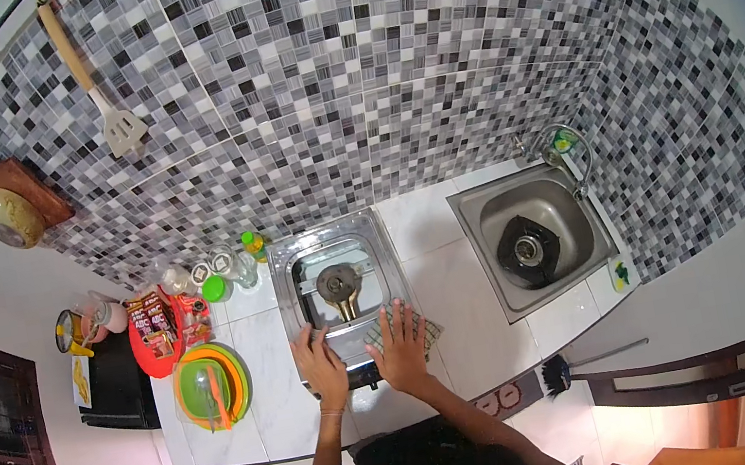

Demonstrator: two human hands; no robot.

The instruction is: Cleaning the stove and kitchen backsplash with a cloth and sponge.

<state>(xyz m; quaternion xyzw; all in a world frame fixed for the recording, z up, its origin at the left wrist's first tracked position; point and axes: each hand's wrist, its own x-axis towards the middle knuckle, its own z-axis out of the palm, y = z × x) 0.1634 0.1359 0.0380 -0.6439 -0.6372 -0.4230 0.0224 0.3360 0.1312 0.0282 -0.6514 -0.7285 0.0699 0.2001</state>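
Observation:
A single-burner gas stove [281, 262] with a shiny steel top stands on the white tiled counter before me. Its round burner [338, 283] is exposed in the recessed middle. My left hand [322, 366] rests on the stove's front left corner, fingers apart, holding nothing. Under my right hand [401, 346] lies a checked cloth [434, 332], pressed flat against the front right corner of the stove top. Part of the cloth is hidden by my palm and fingers. A black pan support [507, 250] sits in the steel sink to the right.
The steel sink [511, 301] has a curved faucet [588, 159]. Left of the stove are stacked green and orange plates [239, 388], a red tray [150, 362] with packets, and several glass jars [223, 259]. A slotted turner [122, 126] hangs above.

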